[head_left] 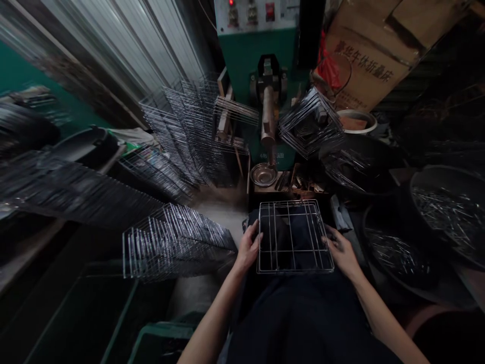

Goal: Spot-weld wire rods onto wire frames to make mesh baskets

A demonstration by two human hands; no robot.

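A square wire rack (294, 236) lay flat on the person's lap, over dark trousers, directly in front of the green machine (265, 65). The left hand (248, 248) was closed on the rack's left edge, thumb over the frame wire and fingers curled beneath. The right hand (341, 251) gripped the right edge the same way, fingers wrapped on the side wire. Both arms reached forward from the bottom of the view, so the rack was held level between them.

By the look of it, the step in hand was positioning a single rack for work at the machine, whose metal rod (268, 114) pointed down above a small steel bowl (263, 175). The next move would likely call for lifting the rack forward and lining one wire crossing squarely under that rod, keeping both grips even so the frame did not tilt.

To the left, a row of similar racks (172, 242) stood on edge, close beside the left arm, with more racks (178, 131) leaning further back. A bundle of wire frames (310, 126) hung right of the rod. At the far right, dark round tubs (449, 212) held loose short wires, and a cardboard box (375, 50) sat above.
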